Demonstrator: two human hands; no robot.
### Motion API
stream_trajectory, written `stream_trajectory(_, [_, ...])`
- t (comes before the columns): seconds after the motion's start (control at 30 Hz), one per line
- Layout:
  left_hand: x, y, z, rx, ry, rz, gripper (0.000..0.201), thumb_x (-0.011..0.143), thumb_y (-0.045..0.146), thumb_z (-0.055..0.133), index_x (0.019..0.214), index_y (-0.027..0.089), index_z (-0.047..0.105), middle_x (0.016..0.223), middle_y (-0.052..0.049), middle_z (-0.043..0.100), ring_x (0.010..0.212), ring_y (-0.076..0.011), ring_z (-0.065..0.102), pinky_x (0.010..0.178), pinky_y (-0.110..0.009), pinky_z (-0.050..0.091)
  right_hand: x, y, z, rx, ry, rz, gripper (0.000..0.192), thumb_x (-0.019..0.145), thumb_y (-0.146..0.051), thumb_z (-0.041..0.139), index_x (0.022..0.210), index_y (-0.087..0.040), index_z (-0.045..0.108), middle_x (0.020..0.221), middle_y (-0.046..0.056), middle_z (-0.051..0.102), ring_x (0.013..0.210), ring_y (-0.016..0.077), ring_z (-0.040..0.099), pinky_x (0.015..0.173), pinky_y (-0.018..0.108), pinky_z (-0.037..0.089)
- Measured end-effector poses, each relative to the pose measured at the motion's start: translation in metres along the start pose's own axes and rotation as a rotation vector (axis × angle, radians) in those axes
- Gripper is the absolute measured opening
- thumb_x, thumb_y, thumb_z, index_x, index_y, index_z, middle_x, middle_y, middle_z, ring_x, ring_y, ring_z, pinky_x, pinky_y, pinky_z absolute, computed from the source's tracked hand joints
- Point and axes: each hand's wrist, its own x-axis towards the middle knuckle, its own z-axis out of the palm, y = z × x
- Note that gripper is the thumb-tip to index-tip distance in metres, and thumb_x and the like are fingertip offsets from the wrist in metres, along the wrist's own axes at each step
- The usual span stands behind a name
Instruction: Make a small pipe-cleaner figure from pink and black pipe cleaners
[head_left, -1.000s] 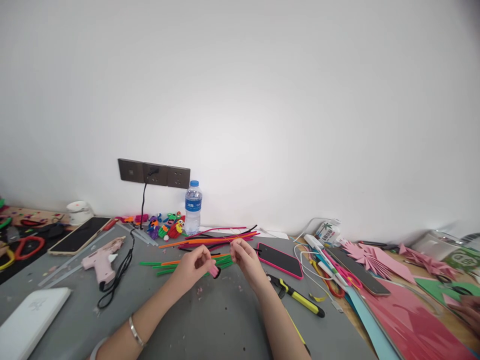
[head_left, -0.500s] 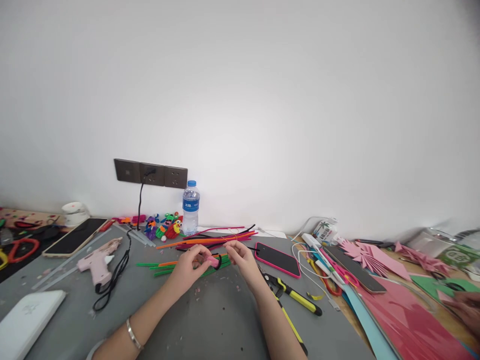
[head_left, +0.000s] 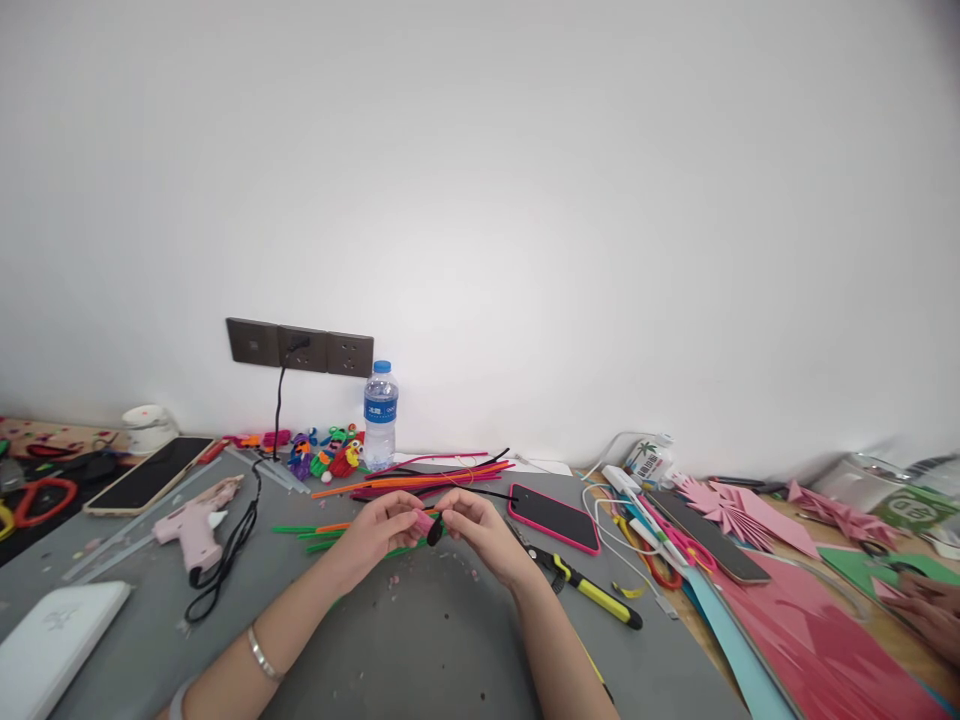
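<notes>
My left hand is closed in a pinch on a small pink fuzzy piece, which looks like wound pipe cleaner. A black pipe cleaner is curled at its right end. My right hand pinches at the black pipe cleaner; its fingertips nearly meet the left ones. Just behind the hands lie orange and red pipe cleaners. Green pipe cleaners stick out beside my left wrist, partly hidden by it.
A pink glue gun with a black cord lies left, near a white box. Behind stand a water bottle and small colourful figures. Right are a pink-edged phone, yellow-handled pliers and another person's hand.
My right hand has moved left and slightly down, up against the black pipe cleaner at the pink piece. The left hand has stayed nearly in place.
</notes>
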Motion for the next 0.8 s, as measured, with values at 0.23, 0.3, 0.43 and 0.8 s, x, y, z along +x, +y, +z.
stream_trajectory(0.23, [-0.004,0.004,0.0053,-0.167,-0.1,-0.095,0.018,0.075,0.03,0.075,0.082,0.015,0.067,0.07,0.002,0.057,0.064,-0.0095,0.053,0.065,-0.024,0.046,-0.0029,-0.0023,0.0041,0.056,-0.067,-0.029,0.023,0.078,-0.042,0.071,0.081,-0.02,0.066,0.07,-0.001,0.051,0.061,0.0119,0.041,0.06,0.024,0.033])
stream_trajectory(0.3, [-0.0043,0.0029,0.0053,-0.182,-0.095,-0.111,0.018,0.075,0.029,0.076,0.083,0.014,0.068,0.069,0.001,0.057,0.064,-0.0095,0.053,0.065,-0.024,0.046,-0.003,-0.0036,0.0054,0.047,-0.076,-0.022,0.025,0.077,-0.043,0.071,0.078,-0.019,0.065,0.071,-0.001,0.051,0.062,0.0122,0.041,0.06,0.025,0.033])
stream_trajectory(0.43, [-0.0043,0.001,0.005,-0.213,-0.113,-0.129,0.021,0.074,0.028,0.077,0.088,0.014,0.068,0.069,0.001,0.058,0.064,-0.0099,0.054,0.064,-0.025,0.046,-0.0022,-0.0054,0.0067,0.031,-0.091,-0.004,0.028,0.078,-0.044,0.07,0.075,-0.018,0.06,0.07,-0.002,0.05,0.061,0.0117,0.04,0.06,0.023,0.033])
stream_trajectory(0.8, [-0.01,0.0052,0.0076,-0.183,-0.198,-0.09,0.026,0.064,0.018,0.084,0.081,0.014,0.066,0.072,0.001,0.059,0.066,-0.0107,0.059,0.067,-0.025,0.047,-0.0026,0.0,0.0051,0.19,-0.162,0.063,0.029,0.082,-0.044,0.067,0.081,-0.017,0.056,0.071,-0.002,0.048,0.063,0.0109,0.043,0.063,0.024,0.032])
